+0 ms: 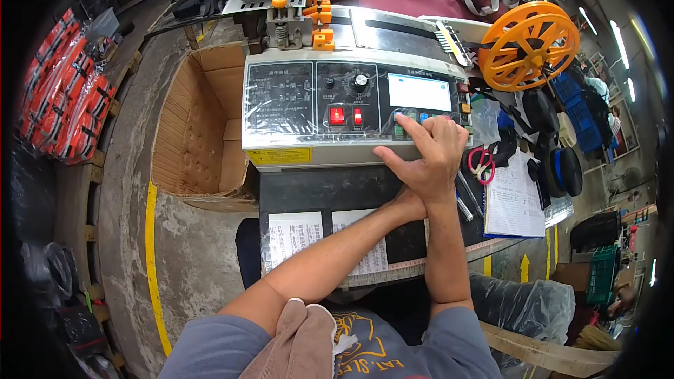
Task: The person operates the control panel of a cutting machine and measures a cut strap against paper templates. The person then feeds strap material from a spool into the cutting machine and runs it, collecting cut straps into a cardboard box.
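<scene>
My right hand point(432, 151) rests over the lower right of a machine's control panel point(281, 98). Its index finger reaches a button under the lit screen point(419, 91), and its thumb points out to the left. That hand holds nothing that I can see. My left hand point(409, 203) lies crossed beneath the right wrist, over the black surface in front of the machine. The left fingers are hidden behind the right wrist. Two red switches point(337, 116) and a round dial point(361, 83) are on the panel.
An open cardboard box point(189, 133) stands left of the machine. Orange reels point(530, 45) rise at the back right. Pink-handled scissors point(481, 163), pens and a written sheet point(516, 196) lie at right. Printed sheets point(295, 235) lie in front. Red wrapped bundles point(67, 98) sit far left.
</scene>
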Demonstrator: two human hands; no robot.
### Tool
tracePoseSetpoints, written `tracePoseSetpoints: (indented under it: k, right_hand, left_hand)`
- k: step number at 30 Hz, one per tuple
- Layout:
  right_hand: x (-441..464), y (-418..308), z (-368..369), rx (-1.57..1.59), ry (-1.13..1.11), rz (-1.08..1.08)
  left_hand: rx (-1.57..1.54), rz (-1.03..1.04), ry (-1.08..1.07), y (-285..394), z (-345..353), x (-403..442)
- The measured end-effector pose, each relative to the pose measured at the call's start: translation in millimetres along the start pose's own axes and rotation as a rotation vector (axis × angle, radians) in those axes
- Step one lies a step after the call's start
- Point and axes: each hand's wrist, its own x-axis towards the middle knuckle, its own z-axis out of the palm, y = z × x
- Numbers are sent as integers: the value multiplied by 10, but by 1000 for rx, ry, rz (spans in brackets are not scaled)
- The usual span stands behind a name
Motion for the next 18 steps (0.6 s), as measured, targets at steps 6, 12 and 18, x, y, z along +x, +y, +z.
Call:
tracePoseSetpoints:
  k: [6, 12, 18]
  right_hand:
    - [-5, 0, 1, -7, 9, -12]
    - [-17, 6, 11, -42, 34, -26]
    - [-22, 34, 50, -31, 30, -26]
  left_hand:
    - [21, -45, -77, -86, -14, -6]
    - [-22, -42, -60, -58, -31, -5]
    - [22, 26, 25, 18, -7, -8]
